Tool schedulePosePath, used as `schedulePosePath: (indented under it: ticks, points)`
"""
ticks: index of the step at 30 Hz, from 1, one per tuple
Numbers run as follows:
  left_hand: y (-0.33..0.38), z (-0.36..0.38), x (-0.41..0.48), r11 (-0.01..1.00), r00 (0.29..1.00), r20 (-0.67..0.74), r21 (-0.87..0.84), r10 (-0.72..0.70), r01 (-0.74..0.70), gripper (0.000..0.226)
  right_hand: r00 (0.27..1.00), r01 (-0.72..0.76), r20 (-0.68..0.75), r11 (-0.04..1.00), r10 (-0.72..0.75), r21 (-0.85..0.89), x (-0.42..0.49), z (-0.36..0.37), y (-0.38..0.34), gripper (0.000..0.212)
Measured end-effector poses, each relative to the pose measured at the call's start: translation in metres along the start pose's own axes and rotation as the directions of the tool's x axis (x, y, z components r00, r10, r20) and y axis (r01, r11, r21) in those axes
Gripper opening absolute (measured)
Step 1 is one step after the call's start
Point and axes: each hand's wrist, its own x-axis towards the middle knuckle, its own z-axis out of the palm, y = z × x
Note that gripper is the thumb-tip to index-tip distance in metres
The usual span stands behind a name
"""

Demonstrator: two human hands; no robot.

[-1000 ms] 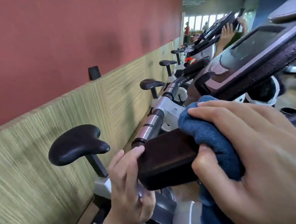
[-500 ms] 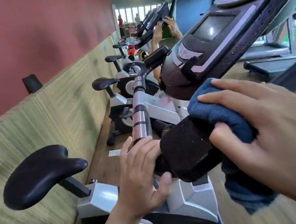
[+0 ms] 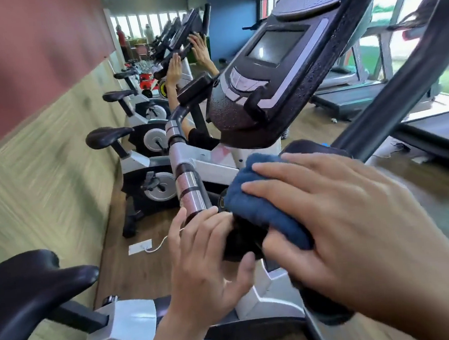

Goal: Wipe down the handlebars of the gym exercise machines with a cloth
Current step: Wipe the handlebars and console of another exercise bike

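In the head view, my right hand (image 3: pixel 360 225) curls round the blue cloth (image 3: pixel 259 204), wrapping it over the dark handlebar (image 3: pixel 241 242) below the console (image 3: pixel 278 82). My left hand (image 3: pixel 204 259) holds the handlebar's end, fingers on top, thumb beneath.

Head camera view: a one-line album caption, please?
Right hand wraps a blue cloth over a black exercise-bike handlebar grip while the left hand holds its end.
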Motion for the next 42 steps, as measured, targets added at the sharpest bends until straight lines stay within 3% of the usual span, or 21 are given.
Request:
schedulePosePath:
  ticks: [5,7,11,17,20,25,32,37,42]
  points:
    - [0.0,-0.003,-0.001,1.0,0.999,0.032,-0.002,-0.015,0.015,0.04,0.959,-0.28,-0.059,0.96,0.279,-0.015,0.012,-0.002,0.012,0.041]
    - [0.001,-0.005,-0.001,0.999,0.998,0.053,-0.021,-0.03,0.031,0.04,0.947,-0.316,-0.072,0.948,0.313,-0.032,0.011,0.001,0.005,0.042]
    - [0.0,-0.009,-0.005,0.997,0.99,0.13,-0.038,-0.055,0.06,0.044,0.982,-0.187,-0.061,0.974,0.181,-0.124,-0.001,0.012,-0.026,0.039]
    - [0.0,-0.008,-0.011,0.989,0.984,0.132,-0.08,-0.116,0.127,0.043,0.998,0.053,-0.038,0.999,-0.053,0.003,-0.014,0.014,-0.018,0.04]
    - [0.001,-0.007,-0.009,0.988,0.988,0.114,-0.098,-0.107,0.118,0.036,0.998,-0.032,-0.046,0.994,0.037,0.1,-0.004,0.004,0.005,0.043]
    - [-0.001,-0.005,-0.01,0.986,0.985,0.127,-0.104,-0.114,0.127,0.04,0.938,-0.338,-0.021,0.924,0.347,0.18,0.013,-0.007,0.025,0.044]
    - [-0.011,-0.005,-0.013,0.983,0.988,0.135,-0.156,-0.073,0.094,0.039,0.937,-0.328,-0.107,0.942,0.334,0.07,0.006,0.006,0.007,0.044]
    - [-0.034,-0.006,-0.011,0.965,0.989,0.144,-0.255,-0.018,0.055,0.04,0.957,-0.245,-0.156,0.969,0.246,0.026,-0.007,0.022,-0.031,0.04]
    - [-0.06,-0.006,-0.012,0.932,0.986,0.155,-0.363,0.059,0.001,0.042,0.924,-0.285,-0.292,0.953,0.245,-0.103,-0.022,0.048,-0.062,0.041]
